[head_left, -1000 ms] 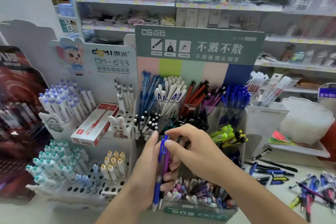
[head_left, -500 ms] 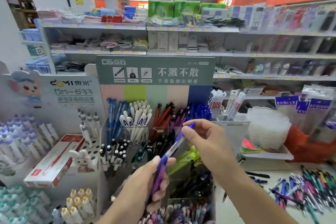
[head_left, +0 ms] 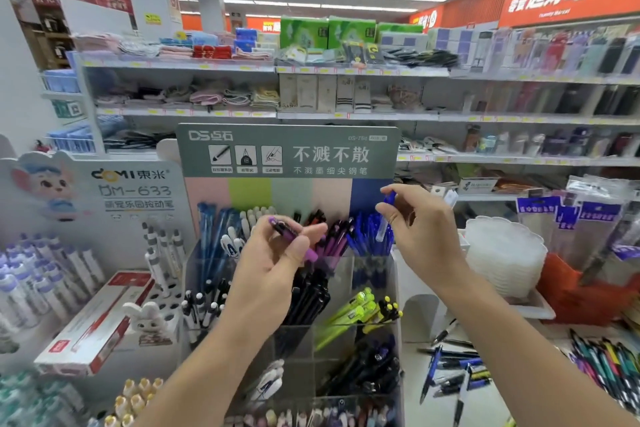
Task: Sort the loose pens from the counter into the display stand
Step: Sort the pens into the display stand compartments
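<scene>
The clear tiered display stand (head_left: 372, 288) with a grey-green header card holds pens sorted by colour. My right hand (head_left: 420, 236) pinches a blue pen (head_left: 383, 218) upright, its lower end among the blue pens (head_left: 363, 236) in the back right compartment. My left hand (head_left: 273, 274) grips a purple pen (head_left: 291, 237) level with the purple pens (head_left: 334, 241) in the back row. Loose pens (head_left: 450, 374) lie on the white counter to the right of the stand, with more loose pens (head_left: 602, 367) at the far right.
A white Domi pen display (head_left: 104, 253) with a red box (head_left: 100, 319) stands to the left. A stack of white scalloped trays (head_left: 502, 253) sits right of the stand. Store shelves (head_left: 346, 114) fill the background.
My right hand has drawn the blue pen out of my left hand and carried it up to the blue compartment. My left hand rose with the purple pen. The camera tilted up.
</scene>
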